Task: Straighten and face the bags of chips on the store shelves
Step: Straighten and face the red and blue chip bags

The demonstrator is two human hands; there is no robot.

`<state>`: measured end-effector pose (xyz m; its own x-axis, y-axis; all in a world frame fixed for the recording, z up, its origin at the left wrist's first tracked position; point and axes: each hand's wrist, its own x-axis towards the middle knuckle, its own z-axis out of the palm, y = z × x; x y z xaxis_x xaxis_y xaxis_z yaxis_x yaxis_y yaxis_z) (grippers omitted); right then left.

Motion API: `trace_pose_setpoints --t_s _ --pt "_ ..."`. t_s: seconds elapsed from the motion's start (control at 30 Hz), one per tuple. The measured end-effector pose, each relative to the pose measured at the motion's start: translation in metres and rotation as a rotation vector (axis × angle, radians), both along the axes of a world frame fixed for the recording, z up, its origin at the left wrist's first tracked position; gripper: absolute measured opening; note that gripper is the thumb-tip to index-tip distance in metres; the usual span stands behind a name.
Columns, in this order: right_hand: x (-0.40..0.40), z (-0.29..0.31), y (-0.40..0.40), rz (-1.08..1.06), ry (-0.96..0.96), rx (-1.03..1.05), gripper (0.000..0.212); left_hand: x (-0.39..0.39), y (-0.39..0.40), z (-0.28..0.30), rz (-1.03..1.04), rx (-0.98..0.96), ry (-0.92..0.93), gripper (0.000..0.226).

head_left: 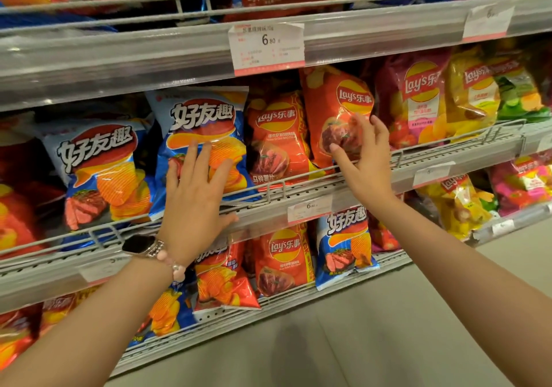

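L hand (197, 189) lies flat w/ straight fingers on a blue chip bag (203, 135) on the middle shelf (298, 198), thumb over the shelf's front rail. R hand (363, 159) touches the lower front of a tilted red Lay's bag (334, 108), just right of another red Lay's bag (276, 138). Price tag (265, 47) hangs above; watch (140, 244) on L wrist.

Two hands (197, 195), three shelves (298, 198)
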<state>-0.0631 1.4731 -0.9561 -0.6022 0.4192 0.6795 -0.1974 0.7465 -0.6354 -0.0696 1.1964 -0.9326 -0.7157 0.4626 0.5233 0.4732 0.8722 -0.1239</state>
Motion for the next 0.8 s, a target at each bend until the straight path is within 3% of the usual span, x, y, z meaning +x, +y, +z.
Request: trace_pose_setpoints --t_s 0.3,0.43,0.5,0.57,0.63,0.7,0.8 --pt "0.001 -0.004 0.008 0.096 -0.103 0.052 0.064 0.003 -0.002 -0.021 -0.020 0.070 0.104 0.095" --pt "0.023 -0.034 0.000 0.087 0.113 0.036 0.061 0.015 -0.009 -0.059 -0.201 0.174 0.255 0.071" --pt "0.035 -0.059 -0.005 0.041 0.238 0.052 0.049 0.024 -0.016 -0.088 -0.351 0.139 0.302 0.057" --pt "0.043 -0.086 -0.007 0.029 0.239 0.047 0.039 0.028 -0.024 -0.120 -0.437 0.068 0.276 0.053" --pt "0.046 -0.111 -0.009 0.028 0.123 -0.025 0.034 0.029 -0.032 -0.150 -0.440 0.010 0.203 0.065" --pt "0.045 -0.133 -0.010 0.003 -0.051 -0.106 0.038 0.027 -0.035 -0.175 -0.325 -0.083 0.059 0.099" --pt "0.039 -0.157 -0.006 -0.090 -0.285 -0.158 0.069 0.020 -0.028 -0.194 -0.018 -0.183 -0.261 0.137"
